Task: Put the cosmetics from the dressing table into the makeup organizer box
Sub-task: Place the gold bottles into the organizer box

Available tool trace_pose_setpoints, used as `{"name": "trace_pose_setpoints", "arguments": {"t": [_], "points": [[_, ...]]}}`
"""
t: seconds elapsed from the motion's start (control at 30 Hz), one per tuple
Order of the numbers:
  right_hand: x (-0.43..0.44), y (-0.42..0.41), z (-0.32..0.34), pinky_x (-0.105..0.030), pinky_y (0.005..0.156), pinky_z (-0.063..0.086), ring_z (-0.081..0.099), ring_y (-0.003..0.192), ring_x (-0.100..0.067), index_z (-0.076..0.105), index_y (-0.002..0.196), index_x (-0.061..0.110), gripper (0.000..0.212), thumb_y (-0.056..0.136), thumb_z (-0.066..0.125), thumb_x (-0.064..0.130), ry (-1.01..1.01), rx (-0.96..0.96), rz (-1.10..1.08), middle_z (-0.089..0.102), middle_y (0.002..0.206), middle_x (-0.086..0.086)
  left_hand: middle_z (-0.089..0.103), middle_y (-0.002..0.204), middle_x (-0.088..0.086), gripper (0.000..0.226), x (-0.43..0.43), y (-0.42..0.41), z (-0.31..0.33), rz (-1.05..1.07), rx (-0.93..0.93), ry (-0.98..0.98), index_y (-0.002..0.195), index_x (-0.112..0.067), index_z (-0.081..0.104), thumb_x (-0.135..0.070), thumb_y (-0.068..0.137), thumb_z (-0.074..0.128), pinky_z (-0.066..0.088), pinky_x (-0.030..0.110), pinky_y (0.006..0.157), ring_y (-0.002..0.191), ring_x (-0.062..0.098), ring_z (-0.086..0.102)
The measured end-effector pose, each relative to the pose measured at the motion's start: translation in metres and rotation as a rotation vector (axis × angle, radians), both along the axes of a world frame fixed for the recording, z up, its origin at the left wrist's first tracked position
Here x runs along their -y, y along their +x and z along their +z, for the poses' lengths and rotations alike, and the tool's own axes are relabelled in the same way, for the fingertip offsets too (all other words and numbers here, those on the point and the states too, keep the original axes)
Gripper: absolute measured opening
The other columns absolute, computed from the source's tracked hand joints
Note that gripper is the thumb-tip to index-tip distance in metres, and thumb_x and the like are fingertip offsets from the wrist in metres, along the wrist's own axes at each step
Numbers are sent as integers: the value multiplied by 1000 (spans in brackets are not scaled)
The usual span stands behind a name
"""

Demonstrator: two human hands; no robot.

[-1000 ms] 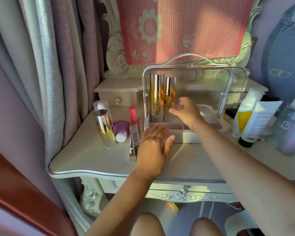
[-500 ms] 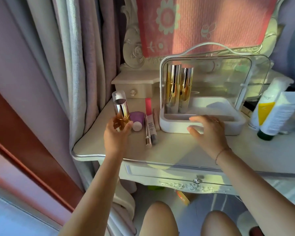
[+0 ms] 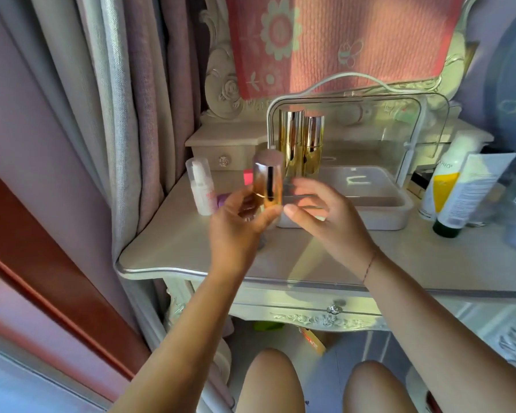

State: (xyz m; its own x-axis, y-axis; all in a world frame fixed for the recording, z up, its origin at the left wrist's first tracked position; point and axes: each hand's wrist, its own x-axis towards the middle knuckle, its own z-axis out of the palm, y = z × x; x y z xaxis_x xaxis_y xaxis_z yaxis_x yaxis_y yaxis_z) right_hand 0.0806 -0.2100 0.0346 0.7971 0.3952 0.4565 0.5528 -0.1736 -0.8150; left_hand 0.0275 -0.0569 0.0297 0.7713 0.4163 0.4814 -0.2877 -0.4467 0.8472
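Note:
My left hand (image 3: 239,222) grips a gold bottle (image 3: 268,181) with a shiny cap and holds it upright above the dressing table (image 3: 191,248), just left of the makeup organizer box (image 3: 379,216). My right hand (image 3: 325,219) hovers open beside the bottle, fingers spread, in front of the box's white tray. Two tall gold bottles (image 3: 301,141) stand in the box's back left corner under its clear raised lid (image 3: 370,123). A small white pump bottle (image 3: 201,189), a purple jar (image 3: 222,199) and a pink-capped tube (image 3: 247,177) stay on the table to the left, partly hidden by my hand.
Curtains hang at the left along the table's edge. A white and yellow bottle (image 3: 443,177), a white tube with a dark cap (image 3: 468,192) and blurred containers crowd the table's right side. A small drawer unit (image 3: 224,150) and a mirror frame stand behind.
My left hand has lifted the gold bottle off the table and carried it right toward the box. My right hand rose from the box's front edge to meet it.

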Motion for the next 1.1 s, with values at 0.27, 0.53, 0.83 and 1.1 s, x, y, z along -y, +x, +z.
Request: {"name": "trace_pose_setpoints", "arguments": {"t": [0.27, 0.53, 0.83, 1.1], "points": [[14, 33, 23, -23, 80, 56, 68, 81, -3, 68, 88, 29, 10, 79, 72, 27, -73, -64, -23, 71, 84, 11, 70, 100, -11, 41, 42, 31, 0, -179, 1, 11, 120, -22, 61, -24, 80, 71, 50, 17, 85, 94, 3, 65], [3, 90, 15, -44, 86, 55, 66, 93, -21, 67, 97, 17, 26, 80, 69, 38, 5, -105, -410, 72, 98, -3, 50, 141, 9, 47, 51, 33, -42, -82, -188, 456, 132, -10, 50, -35, 92, 53, 28, 39, 114, 136, 22, 37], [-18, 117, -9, -28, 69, 50, 65, 80, -18, 66, 88, 15, 28, 78, 71, 40, -266, -71, -463, 71, 86, 0, 46, 144, 7, 49, 51, 36, -49, -51, -160, 549, 134, -9, 48, -36, 94, 49, 19, 31, 116, 139, 20, 30], [-22, 120, -11, -34, 77, 52, 64, 91, -23, 60, 100, 14, 39, 79, 69, 45, -393, -65, -530, 68, 97, -4, 46, 144, 8, 51, 53, 35, -51, -25, -159, 599, 134, -8, 47, -39, 94, 47, 18, 31, 115, 139, 23, 31]]}}
